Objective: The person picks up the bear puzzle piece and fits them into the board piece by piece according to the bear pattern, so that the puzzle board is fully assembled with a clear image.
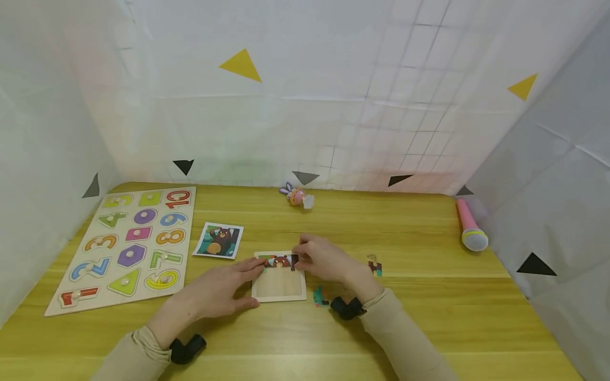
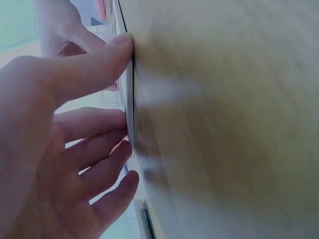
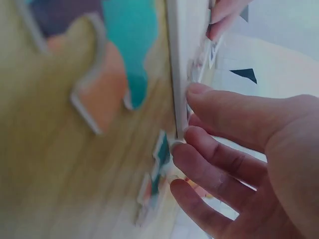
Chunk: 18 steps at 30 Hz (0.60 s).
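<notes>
A square wooden puzzle tray point(image 1: 278, 297) lies before me, with bear-picture pieces point(image 1: 280, 261) along its far side. My left hand point(image 1: 214, 288) rests at the tray's left edge. Its thumb touches the near left corner, and its extended fingers reach the far left pieces. At the far right corner my right hand point(image 1: 329, 259) pinches a dark puzzle piece point(image 1: 294, 260) with thumb and fingertips, the piece partly hidden by them. Right of the tray lie a teal puzzle piece point(image 1: 320, 297) and a brown and teal puzzle piece point(image 1: 375, 265).
A bear picture card point(image 1: 218, 241) lies beyond my left hand. Farther left is a number and shape board point(image 1: 119, 254). A small rabbit-eared toy point(image 1: 296, 196) sits at the back, and a pink toy microphone point(image 1: 469, 225) at the right edge.
</notes>
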### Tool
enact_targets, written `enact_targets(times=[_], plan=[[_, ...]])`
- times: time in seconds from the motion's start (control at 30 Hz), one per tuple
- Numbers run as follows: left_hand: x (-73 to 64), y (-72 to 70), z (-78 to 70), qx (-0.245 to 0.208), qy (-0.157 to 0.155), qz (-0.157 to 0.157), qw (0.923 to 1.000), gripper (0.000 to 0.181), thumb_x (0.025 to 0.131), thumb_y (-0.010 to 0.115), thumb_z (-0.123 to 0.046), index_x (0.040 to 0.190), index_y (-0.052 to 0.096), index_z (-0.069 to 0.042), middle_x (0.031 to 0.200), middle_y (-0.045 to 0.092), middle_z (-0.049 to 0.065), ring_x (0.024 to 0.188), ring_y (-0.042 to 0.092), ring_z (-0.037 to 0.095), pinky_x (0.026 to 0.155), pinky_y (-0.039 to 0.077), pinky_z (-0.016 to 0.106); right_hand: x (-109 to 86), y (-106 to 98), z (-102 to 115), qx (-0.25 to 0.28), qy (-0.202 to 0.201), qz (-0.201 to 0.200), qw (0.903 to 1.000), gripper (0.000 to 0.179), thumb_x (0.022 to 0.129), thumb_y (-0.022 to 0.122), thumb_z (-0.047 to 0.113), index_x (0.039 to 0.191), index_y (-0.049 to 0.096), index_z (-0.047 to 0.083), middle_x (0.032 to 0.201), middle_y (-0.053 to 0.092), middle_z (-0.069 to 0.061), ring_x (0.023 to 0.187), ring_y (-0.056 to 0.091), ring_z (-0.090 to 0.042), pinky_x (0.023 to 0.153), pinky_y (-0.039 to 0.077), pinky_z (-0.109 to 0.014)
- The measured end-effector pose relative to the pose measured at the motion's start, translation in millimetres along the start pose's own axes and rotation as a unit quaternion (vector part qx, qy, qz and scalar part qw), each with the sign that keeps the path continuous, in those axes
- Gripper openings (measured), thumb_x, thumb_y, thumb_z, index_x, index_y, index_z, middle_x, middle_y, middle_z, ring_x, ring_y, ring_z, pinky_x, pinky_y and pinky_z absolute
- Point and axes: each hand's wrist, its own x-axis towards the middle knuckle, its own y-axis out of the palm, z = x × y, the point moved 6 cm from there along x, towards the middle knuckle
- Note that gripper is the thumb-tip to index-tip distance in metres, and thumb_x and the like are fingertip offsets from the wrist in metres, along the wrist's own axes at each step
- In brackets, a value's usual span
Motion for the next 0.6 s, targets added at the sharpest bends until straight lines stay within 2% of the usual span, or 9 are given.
enact_targets(times=[0.13, 0.3, 0.6], plan=[[-0.4, 1.3, 1.3, -0.006, -0.004, 0.009, 0.9999, 0.072, 0.093, 0.067, -0.048, 0.152, 0.044, -0.012, 0.162, 0.032, 0.006, 0.141, 0.043, 0.034, 0.111, 0.040, 0.053, -4.8, -6, -10, 0.031, 0.002, -0.005, 0.9995, 0.029, 0.099, 0.064, 0.014, 0.125, 0.068, 0.003, 0.099, 0.060, -0.003, 0.078, 0.054, -0.012, 0.068, 0.049, -0.025], [-0.8, 1.9, 0.7, -0.012, -0.002, 0.012, 0.9998, 0.072, 0.094, 0.066, -0.047, 0.153, 0.043, -0.012, 0.163, 0.030, 0.006, 0.142, 0.041, 0.035, 0.112, 0.039, 0.053, -15.4, -17, -24, 0.034, 0.010, -0.021, 0.9992, 0.029, 0.097, 0.067, 0.015, 0.121, 0.069, 0.000, 0.099, 0.062, -0.005, 0.090, 0.062, -0.016, 0.079, 0.054, -0.028], [-1.7, 2.6, 2.3, -0.014, -0.006, 0.011, 0.9998, 0.072, 0.095, 0.066, -0.046, 0.154, 0.041, -0.014, 0.164, 0.029, 0.005, 0.143, 0.040, 0.034, 0.113, 0.038, 0.053, -35.7, -24, -44, 0.021, 0.037, -0.025, 0.9988, 0.029, 0.092, 0.073, 0.019, 0.116, 0.072, 0.003, 0.100, 0.064, -0.005, 0.084, 0.058, -0.014, 0.075, 0.051, -0.028]])
